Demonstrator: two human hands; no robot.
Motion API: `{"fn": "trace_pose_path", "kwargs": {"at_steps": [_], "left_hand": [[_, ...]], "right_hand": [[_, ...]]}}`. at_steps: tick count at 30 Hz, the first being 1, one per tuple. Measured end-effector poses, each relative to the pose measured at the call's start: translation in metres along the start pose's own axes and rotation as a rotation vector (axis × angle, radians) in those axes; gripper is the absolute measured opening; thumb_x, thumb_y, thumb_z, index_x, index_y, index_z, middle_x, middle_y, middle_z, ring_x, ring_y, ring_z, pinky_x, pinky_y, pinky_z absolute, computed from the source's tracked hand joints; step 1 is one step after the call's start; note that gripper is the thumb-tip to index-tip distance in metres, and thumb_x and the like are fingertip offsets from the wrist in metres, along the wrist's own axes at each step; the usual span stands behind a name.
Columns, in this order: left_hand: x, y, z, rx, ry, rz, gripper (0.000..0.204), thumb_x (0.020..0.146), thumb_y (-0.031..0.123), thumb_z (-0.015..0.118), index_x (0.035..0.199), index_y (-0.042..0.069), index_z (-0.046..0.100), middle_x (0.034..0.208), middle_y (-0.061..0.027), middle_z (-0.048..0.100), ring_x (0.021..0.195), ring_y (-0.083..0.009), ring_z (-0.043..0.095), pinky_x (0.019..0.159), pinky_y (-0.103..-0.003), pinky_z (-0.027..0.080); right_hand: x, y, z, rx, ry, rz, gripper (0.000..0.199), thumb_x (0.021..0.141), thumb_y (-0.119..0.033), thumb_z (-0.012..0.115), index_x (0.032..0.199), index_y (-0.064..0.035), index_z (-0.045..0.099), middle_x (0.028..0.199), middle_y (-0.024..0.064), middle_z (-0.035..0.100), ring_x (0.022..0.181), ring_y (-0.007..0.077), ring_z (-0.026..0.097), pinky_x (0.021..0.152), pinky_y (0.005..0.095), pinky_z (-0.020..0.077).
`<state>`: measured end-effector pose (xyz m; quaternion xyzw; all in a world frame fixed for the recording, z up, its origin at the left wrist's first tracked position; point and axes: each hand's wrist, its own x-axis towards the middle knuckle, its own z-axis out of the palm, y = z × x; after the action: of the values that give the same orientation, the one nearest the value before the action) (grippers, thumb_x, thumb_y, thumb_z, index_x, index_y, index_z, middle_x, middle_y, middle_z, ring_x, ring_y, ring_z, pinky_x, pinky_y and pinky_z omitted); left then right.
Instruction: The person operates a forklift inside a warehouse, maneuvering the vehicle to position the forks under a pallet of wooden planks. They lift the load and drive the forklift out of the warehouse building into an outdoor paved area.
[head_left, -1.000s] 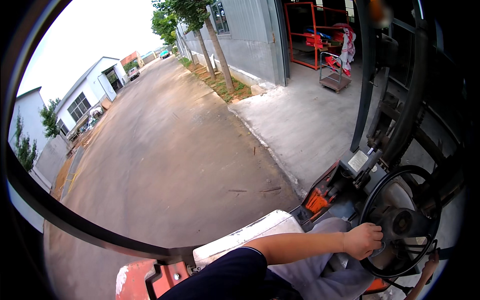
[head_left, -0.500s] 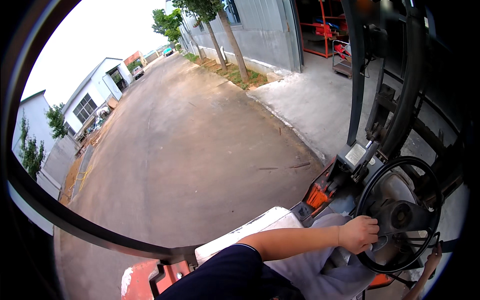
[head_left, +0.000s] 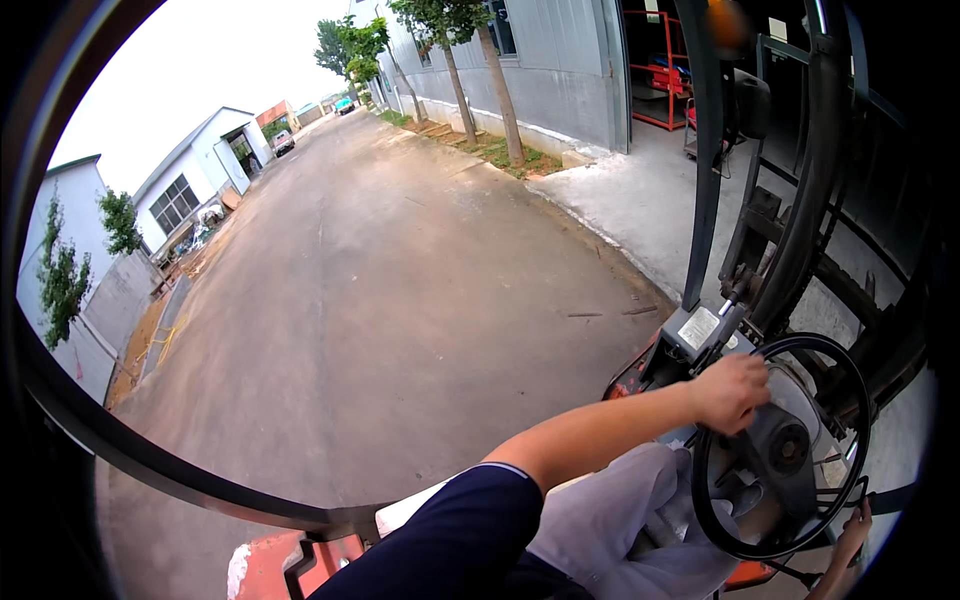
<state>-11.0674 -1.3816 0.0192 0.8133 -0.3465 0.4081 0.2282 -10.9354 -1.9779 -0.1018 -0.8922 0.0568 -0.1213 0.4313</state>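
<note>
I sit in the seat of an orange forklift. My left hand is closed on the upper left of the black steering wheel, with my bare forearm and navy sleeve reaching in from below. My right hand shows only partly at the lower right edge, below the wheel and beside a thin dark lever; its grip is not visible. My light grey trousers lie under the wheel.
The black mast and a cab post rise ahead on the right. A curved guard bar crosses the lower left. A wide paved road runs ahead between a grey building with trees and white sheds.
My left hand has slid up the wheel's rim from its left side to its upper left. The view has swung, so the road fills more of the picture and the building sits farther right.
</note>
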Motion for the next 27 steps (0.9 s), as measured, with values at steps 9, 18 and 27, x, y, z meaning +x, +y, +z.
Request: {"fn": "trace_pose_path", "kwargs": {"at_steps": [9,18,27], "left_hand": [[0.038,0.36,-0.119,0.143,-0.087,-0.274,0.019,0.062,0.01,0.067,0.08,0.004,0.069,0.094,-0.0122,0.059,0.1,-0.0298,0.052,0.089,-0.037,0.044],[-0.135,0.987,-0.302,-0.431,-0.277,0.025,0.03,0.072,0.01,0.066,0.099,-0.003,0.067,0.109,-0.0139,0.063,0.123,-0.0333,0.049,0.106,-0.039,0.041],[-0.391,1.378,-0.673,-0.258,-0.217,0.037,0.026,0.066,0.004,0.067,0.092,0.003,0.07,0.113,-0.0114,0.068,0.119,-0.0313,0.061,0.093,-0.037,0.055]], "right_hand": [[-0.466,-0.071,-0.188,-0.169,0.042,0.017,0.038,0.095,-0.006,0.051,0.131,0.0054,0.056,0.129,0.021,0.062,0.113,0.0305,0.062,0.089,0.0342,0.0467],[-0.961,-0.156,-0.422,-0.337,0.222,-0.067,0.034,0.084,-0.012,0.062,0.116,-0.0036,0.068,0.111,0.0214,0.068,0.106,0.038,0.065,0.092,0.043,0.0502],[-1.373,-0.177,-0.659,-0.339,0.159,-0.005,0.035,0.085,-0.011,0.065,0.119,-0.003,0.068,0.118,0.0208,0.067,0.114,0.0361,0.062,0.1,0.0404,0.0464]]}}
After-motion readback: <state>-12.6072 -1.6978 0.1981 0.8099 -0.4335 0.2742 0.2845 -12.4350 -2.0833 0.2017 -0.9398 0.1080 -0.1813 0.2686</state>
